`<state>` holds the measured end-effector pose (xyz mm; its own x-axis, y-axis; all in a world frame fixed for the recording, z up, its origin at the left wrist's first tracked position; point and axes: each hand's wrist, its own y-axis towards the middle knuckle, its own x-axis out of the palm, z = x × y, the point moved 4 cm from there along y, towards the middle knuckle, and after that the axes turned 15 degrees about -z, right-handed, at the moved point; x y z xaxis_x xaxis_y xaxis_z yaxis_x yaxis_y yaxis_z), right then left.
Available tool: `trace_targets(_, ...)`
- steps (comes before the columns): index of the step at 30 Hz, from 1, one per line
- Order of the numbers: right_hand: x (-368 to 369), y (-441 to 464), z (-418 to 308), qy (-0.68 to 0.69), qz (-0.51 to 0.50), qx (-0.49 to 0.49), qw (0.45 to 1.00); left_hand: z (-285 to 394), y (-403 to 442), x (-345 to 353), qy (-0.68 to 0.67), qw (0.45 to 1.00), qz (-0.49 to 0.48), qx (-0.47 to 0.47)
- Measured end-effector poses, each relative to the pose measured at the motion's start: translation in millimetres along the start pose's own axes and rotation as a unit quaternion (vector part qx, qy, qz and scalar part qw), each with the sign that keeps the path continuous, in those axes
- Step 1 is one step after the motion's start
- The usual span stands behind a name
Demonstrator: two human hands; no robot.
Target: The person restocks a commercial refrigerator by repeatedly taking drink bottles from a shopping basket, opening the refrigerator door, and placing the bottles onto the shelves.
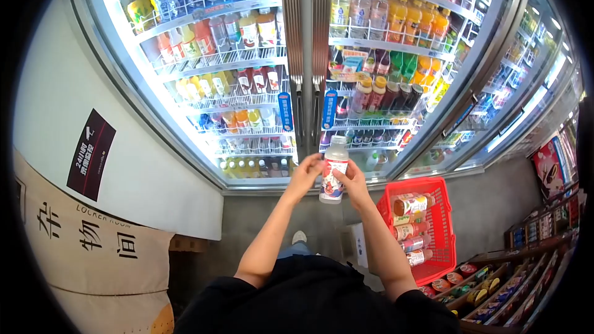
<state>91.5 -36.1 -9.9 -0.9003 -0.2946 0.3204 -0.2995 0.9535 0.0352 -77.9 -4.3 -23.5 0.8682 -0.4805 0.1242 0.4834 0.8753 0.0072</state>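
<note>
A clear plastic drink bottle with a white, red and blue label stands upright in front of me, its cap end up. My right hand grips it from the right, the thumb lying across the label. On the other side, my left hand has its curled fingers against the bottle's left edge; part of those fingertips is hidden. Just below and to the right of my hands, a red shopping basket holds several drink bottles lying on their sides.
Glass-door drink coolers stand ahead, their shelves full of bottles. Two long vertical door handles meet in the middle. A white wall panel is at left. Snack shelves stand at lower right, beyond the basket. Grey floor lies below.
</note>
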Motion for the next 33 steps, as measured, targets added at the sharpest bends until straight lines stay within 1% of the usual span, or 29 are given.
trace_targets(2, 9.8, 17.7, -12.3, -0.018, -0.005, -0.002, 1.0, 3.3, 19.1, -35.4, 0.048, 0.996, 0.074, 0.008)
trace_targets(4, 16.3, 34.5, -23.8, -0.054, -0.008, 0.012, 0.998, 28.2, 33.2, -54.9, 0.073, 0.987, 0.134, 0.056)
trace_targets(5, 16.4, 44.2, -27.1, -0.059, -0.012, 0.0, 0.998, 41.2, 39.8, -61.3, 0.087, 0.981, 0.166, 0.048)
trace_targets(6, 16.0, 53.4, -31.3, -0.066, -0.007, 0.0, 0.998, 38.1, 55.7, -77.1, 0.121, 0.974, 0.182, 0.055)
trace_targets(8, 17.8, 69.0, -39.2, -0.038, -0.011, -0.018, 0.999, 58.1, 74.6, -88.8, 0.166, 0.958, 0.219, 0.084)
trace_targets(9, 21.0, 77.5, -44.4, -0.031, -0.015, -0.043, 0.998, 49.7, 94.6, -102.2, 0.173, 0.951, 0.227, 0.115)
trace_targets(10, 22.7, 85.4, -47.3, -0.036, -0.017, -0.046, 0.998, 51.8, 108.1, -109.9, 0.171, 0.951, 0.228, 0.121)
trace_targets(12, 23.6, 95.0, -46.3, -0.026, 0.018, -0.054, 0.998, 58.3, 130.5, -116.8, 0.24, 0.939, 0.201, 0.138)
trace_targets(13, 24.5, 98.8, -43.5, -0.012, 0.025, -0.059, 0.998, 82.9, 126.1, -108.2, 0.198, 0.967, 0.134, 0.084)
trace_targets(14, 26.1, 102.0, -39.8, -0.011, 0.026, -0.06, 0.998, 74.3, 137.9, -108.3, 0.176, 0.963, 0.153, 0.133)
trace_targets(16, 31.5, 102.3, -37.5, 0.01, 0.028, -0.072, 0.997, 69.3, 152.9, -118.2, 0.199, 0.968, 0.135, 0.069)
trace_targets(18, 32.5, 99.3, -28.6, 0.006, 0.05, -0.066, 0.997, 64.3, 165.0, -119.4, 0.068, 0.99, 0.09, 0.083)
trace_targets(20, 33.7, 92.4, -21.0, -0.006, 0.064, -0.046, 0.997, 60.8, 171.0, -122.7, 0.006, 0.996, 0.087, 0.021)
trace_targets(22, 39.9, 85.3, -23.0, -0.023, 0.073, -0.048, 0.996, 66.2, 168.9, -125.8, 0.006, 0.997, 0.079, -0.012)
trace_targets(24, 41.9, 81.2, -24.1, -0.018, 0.077, -0.051, 0.996, 63.1, 172.5, -122.2, -0.009, 0.995, 0.098, -0.019)
trace_targets(27, 44.0, 73.3, -23.1, -0.025, 0.075, -0.044, 0.996, 55.4, 179.0, -127.1, 0.002, 0.995, 0.097, 0.019)
trace_targets(28, 43.8, 72.1, -25.0, -0.022, 0.078, -0.047, 0.996, 57.6, 176.2, -127.4, -0.013, 0.994, 0.106, 0.028)
trace_targets(30, 43.6, 65.6, -27.1, -0.023, 0.085, -0.064, 0.994, 60.7, 174.9, -126.2, 0.035, 0.988, 0.142, -0.042)
trace_targets(33, 42.3, 48.2, -33.3, -0.015, 0.07, -0.071, 0.995, 64.7, 170.9, -121.1, 0.045, 0.983, 0.175, -0.042)
